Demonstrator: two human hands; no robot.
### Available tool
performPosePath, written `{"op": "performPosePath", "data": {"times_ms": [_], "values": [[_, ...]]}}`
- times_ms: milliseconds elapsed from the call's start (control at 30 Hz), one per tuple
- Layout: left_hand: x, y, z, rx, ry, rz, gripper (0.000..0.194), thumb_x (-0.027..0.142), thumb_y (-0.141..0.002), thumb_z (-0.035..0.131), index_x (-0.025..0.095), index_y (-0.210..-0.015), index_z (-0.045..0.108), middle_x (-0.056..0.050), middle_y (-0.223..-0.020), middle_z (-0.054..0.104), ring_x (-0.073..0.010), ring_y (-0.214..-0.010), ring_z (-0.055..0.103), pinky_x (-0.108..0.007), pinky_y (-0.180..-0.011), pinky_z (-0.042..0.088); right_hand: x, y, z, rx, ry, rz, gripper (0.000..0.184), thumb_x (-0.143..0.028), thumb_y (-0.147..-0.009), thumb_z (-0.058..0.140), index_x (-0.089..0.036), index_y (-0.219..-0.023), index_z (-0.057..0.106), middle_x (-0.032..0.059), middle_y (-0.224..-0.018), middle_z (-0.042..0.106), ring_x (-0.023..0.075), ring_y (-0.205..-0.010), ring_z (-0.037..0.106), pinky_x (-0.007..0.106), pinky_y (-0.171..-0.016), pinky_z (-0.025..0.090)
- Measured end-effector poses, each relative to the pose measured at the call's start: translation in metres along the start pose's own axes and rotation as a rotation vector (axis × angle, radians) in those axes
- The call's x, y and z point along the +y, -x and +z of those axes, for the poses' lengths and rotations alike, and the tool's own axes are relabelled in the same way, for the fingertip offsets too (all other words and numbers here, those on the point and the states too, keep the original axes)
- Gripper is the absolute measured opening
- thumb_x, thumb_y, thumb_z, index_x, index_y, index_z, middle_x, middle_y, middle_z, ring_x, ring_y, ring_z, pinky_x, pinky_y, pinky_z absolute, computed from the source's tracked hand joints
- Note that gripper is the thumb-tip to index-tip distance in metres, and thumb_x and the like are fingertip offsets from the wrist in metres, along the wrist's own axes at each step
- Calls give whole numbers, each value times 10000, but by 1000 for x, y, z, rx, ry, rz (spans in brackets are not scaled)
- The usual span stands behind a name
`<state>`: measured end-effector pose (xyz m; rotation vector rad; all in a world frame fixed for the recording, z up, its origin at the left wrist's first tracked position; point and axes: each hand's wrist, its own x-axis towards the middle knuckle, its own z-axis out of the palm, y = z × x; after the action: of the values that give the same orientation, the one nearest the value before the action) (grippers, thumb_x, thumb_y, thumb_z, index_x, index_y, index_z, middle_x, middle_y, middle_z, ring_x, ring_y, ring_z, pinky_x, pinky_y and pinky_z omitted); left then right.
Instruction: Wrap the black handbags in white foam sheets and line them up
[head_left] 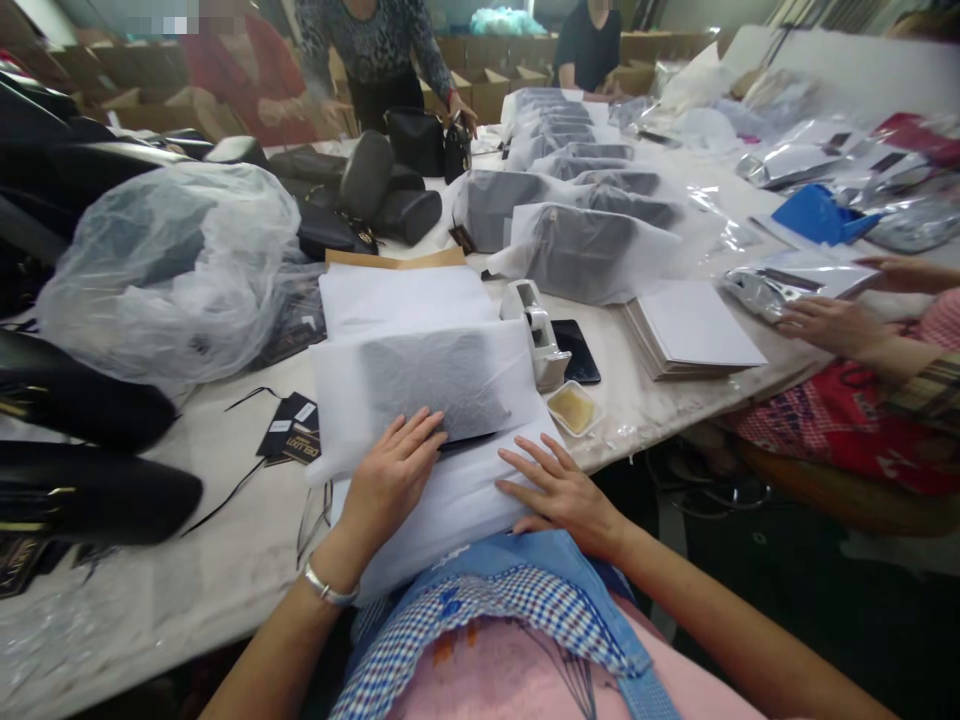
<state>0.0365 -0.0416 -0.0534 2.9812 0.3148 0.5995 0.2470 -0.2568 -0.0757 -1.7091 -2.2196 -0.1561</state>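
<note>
My left hand (394, 475) lies flat with its fingers stretched on white tissue paper (337, 400), over the lower edge of a dark flat thing that shows through it. Of that dark thing only a thin strip is uncovered; its kind I cannot make out. My right hand (559, 490) rests with spread fingers on the near part of the paper, to the right. More white sheets (405, 295) lie just behind. A white tape dispenser (536, 335) stands to the right of the paper, near a small dish with a yellow sponge-like pad (574, 408).
Black hang tags (291, 428) and black bags (90, 490) lie to the left, below a clear plastic bag (172, 270). Wrapped bags (585, 250) stand in a row behind. A phone (576, 350) and stacked cards (694, 325) lie right, near a co-worker's hands (836, 325).
</note>
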Motion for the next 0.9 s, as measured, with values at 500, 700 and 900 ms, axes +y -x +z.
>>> {"op": "performPosePath", "data": {"times_ms": [500, 700, 900], "values": [[1, -2, -2, 9, 29, -24, 299, 225, -975, 504, 194, -1250, 615, -73, -1422, 566, -242, -1341, 499, -487, -1133, 426, -6, -29, 18, 186, 18, 85, 346, -459, -878, 646, -193, -1094, 695, 105, -1400, 575, 329, -1392, 400, 570, -1175, 255], [1, -3, -2, -2, 56, -31, 308, 282, -985, 493, 200, -1258, 608, -67, -1427, 563, -245, -1348, 491, -490, -1133, 422, -10, -35, 18, 280, 48, 71, 179, -186, -858, 591, -187, -1005, 695, 68, -1304, 655, 297, -1300, 520, 515, -1145, 325], [-5, -11, -34, -152, 297, -130, 481, 426, -979, 476, 241, -1423, 470, -63, -1470, 516, -240, -1378, 453, -485, -1163, 367, -8, -57, -10, 351, -19, 174, 175, -150, -895, 585, -212, -1022, 689, 51, -1232, 697, 226, -1180, 620, 439, -1083, 421]]}}
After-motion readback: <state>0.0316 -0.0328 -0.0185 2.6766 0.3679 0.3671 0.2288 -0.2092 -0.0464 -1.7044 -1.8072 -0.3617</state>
